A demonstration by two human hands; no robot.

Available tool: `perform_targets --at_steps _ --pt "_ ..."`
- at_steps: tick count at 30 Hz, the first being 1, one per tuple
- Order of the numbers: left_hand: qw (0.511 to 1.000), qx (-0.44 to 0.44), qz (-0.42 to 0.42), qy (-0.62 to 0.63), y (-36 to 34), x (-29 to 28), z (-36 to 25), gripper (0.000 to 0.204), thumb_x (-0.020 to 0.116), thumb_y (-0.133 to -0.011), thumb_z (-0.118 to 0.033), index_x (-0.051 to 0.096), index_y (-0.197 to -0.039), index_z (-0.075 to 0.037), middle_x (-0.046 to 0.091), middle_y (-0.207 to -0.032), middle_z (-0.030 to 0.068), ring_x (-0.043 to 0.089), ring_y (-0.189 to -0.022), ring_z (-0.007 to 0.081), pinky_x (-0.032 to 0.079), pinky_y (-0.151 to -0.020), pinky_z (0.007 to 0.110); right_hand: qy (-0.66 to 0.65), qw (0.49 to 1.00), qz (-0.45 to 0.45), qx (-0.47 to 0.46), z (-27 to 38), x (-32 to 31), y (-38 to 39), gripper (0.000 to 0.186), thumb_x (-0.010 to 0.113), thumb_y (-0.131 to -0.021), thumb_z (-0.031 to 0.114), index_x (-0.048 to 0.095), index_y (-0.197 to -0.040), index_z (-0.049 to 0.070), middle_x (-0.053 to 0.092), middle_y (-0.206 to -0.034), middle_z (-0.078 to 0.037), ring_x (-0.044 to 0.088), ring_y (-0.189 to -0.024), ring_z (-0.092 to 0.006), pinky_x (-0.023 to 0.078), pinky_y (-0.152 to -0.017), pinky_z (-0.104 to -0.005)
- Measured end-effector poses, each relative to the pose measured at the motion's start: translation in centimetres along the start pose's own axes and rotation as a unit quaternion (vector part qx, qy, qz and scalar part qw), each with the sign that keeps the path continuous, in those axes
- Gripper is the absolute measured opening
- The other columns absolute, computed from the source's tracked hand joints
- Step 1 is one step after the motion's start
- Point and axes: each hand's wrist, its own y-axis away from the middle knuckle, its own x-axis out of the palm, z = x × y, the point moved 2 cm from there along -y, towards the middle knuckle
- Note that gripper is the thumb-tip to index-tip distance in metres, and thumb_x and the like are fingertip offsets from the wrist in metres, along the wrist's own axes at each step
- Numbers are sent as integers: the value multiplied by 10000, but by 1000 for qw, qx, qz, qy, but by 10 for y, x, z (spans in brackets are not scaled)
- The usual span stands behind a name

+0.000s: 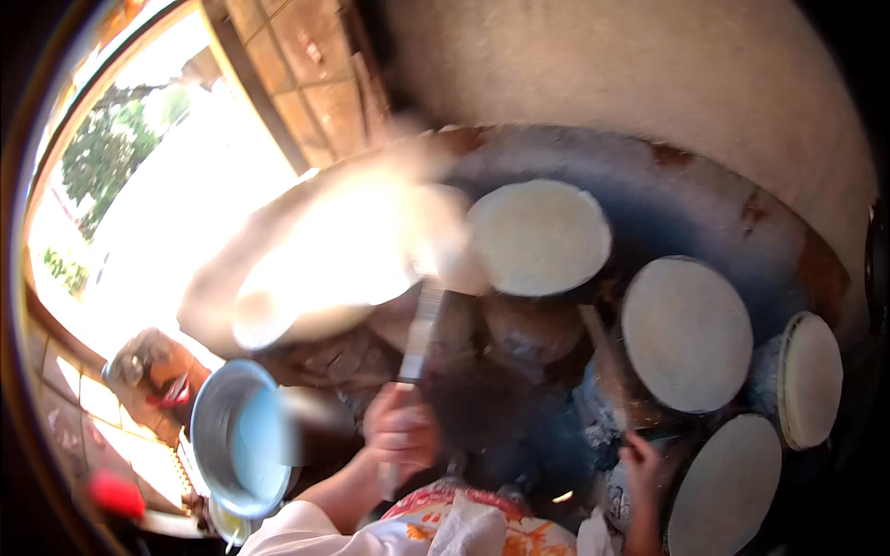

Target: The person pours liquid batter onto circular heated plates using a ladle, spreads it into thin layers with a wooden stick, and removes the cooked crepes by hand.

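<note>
My left hand [403, 431] is closed around the handle of a long flat-bladed metal utensil [424, 324]. Its far end reaches up into glare and motion blur, so the tip's shape is lost. To the right, my right hand [642, 461] grips the lower end of a thin brown stick [607, 361], which leans up beside a pale round disc [688, 334]. Similar flat discs stand around it: one at the back [540, 238], one at the near right [726, 491], and one at the far right [812, 382]. What they rest on is mostly hidden.
A curved, soot-darkened ledge [667, 153] runs behind the discs. At the left stands a blue-grey basin [206, 435] holding pale liquid, with a blurred dark shape beside it. A small bright ember-like spot [563, 498] glows low in front. Strong sunlight enters through the opening at left.
</note>
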Motion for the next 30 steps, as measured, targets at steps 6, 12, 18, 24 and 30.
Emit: perform_targets --at_steps 6,12,18,24,30 --pt "831 521 6 -193 217 101 -84 298 351 -969 -258 510 -782 -89 303 -531 -28 319 -362 60 352 -343 184 -149 971 180 45 85 234 10 371 696 -761 153 616 -1102 30 574 -726 26 499 -635 -35 425 -597 -190" --pt "534 743 -402 10 459 41 -273 260 375 -933 -198 462 -704 -112 465 -586 39 482 -442 148 479 -433 252 -93 989 112 13 111 263 -39 135 713 -726 107 654 -834 52 517 -630 45 464 -544 -42 379 -476 -197" --pt "422 731 -535 37 433 -19 -353 555 336 -905 -509 506 -1140 -36 611 -937 166 645 -764 319 584 -587 351 68 997 -1 19 161 178 -188 233 762 -627 130 544 -646 48 555 -586 -48 537 -567 -137 441 -555 -288" --pt "283 676 -671 -113 372 -54 -353 646 336 -850 -585 433 -1245 -83 529 -1152 101 591 -838 233 523 -562 304 298 946 -114 -58 164 122 -437 240 720 -638 134 519 -732 43 574 -745 -164 578 -774 -354 442 -647 -436" --pt "90 674 -689 -251 235 -40 -311 457 384 -875 -434 498 -1100 -52 524 -960 113 504 -646 186 396 -436 264 285 947 22 -143 141 151 -545 234 720 -632 136 515 -697 44 552 -735 -150 575 -757 -334 437 -639 -410"
